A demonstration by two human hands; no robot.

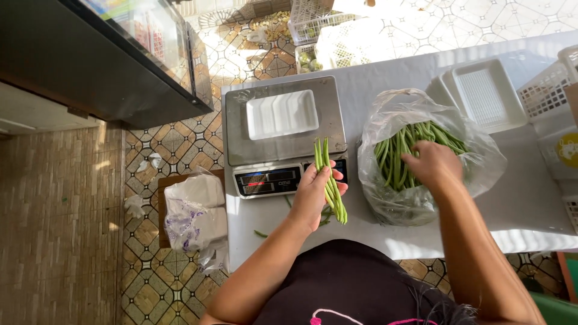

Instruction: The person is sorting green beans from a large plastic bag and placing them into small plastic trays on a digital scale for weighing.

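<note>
1. A clear plastic bag (421,198) sits right of centre on the white table, mouth open, full of green beans.
2. A white foam tray (282,114) lies on the scale's steel plate, upper centre of the frame.
3. The scale's screen (267,178) is a dark strip on its front edge, below the tray, with small coloured marks.
4. A stack of white trays (484,96) stands at the upper right.
5. A white bag with purple print (194,210) rests at lower left, beside the table.
6. A round yellow label (567,150) shows at the right edge.
</note>
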